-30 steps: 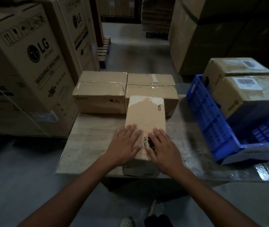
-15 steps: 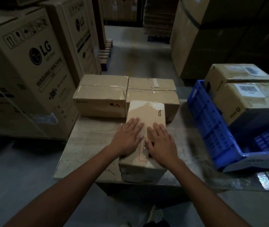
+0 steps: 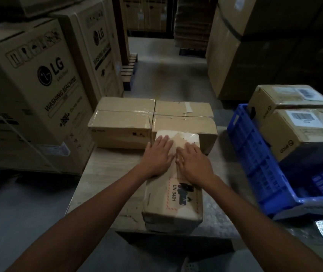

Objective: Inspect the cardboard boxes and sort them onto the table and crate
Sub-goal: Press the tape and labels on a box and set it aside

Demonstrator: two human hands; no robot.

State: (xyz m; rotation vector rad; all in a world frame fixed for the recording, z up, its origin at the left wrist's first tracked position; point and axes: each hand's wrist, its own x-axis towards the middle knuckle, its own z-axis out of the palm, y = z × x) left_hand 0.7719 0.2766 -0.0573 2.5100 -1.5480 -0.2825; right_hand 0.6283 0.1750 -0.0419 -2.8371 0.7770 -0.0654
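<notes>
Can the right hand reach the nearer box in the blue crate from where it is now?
Probably yes. The right hand lies flat on the table box, gripping nothing. The nearer crate box stands to its right, its top above the blue crate wall, nothing between them.

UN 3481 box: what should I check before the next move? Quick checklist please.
1. Left hand and right hand flat on UN 3481 box: ok.
2. Box's near end inside table edge: cannot tell.
3. Far end touching rear box: cannot tell.
4. Top covering intact: looks torn at far end, not ok.
5. Free space in blue crate: ok.
</notes>
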